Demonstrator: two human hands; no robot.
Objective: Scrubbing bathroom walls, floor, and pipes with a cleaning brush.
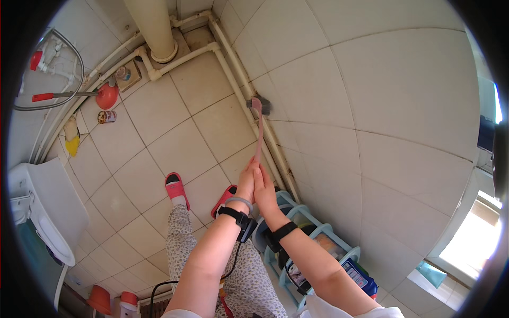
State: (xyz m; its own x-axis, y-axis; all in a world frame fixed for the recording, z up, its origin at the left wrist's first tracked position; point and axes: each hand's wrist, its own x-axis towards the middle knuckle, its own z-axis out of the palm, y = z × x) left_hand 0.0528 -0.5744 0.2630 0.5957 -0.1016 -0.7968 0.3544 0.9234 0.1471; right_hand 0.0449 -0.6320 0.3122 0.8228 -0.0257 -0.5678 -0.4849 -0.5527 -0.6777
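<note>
My left hand (247, 181) and my right hand (264, 190) are pressed together around the lower end of a pink-handled brush (260, 131), near the middle of the view. Dark bristles at its far end touch the cream pipes (234, 75) that run along the foot of the tiled wall. The bristle head looks slightly blurred. Each wrist wears a black strap, and a grey band circles the left one. Which fingers wrap the handle is partly hidden.
A light-blue storage rack (324, 230) with bottles stands beside my right forearm. A red plunger (107, 96), a can (106, 117) and a yellow-tipped brush (72, 145) are at the left wall. A white washbasin (59, 206) juts in at left; a thick pipe (155, 28) rises at the top.
</note>
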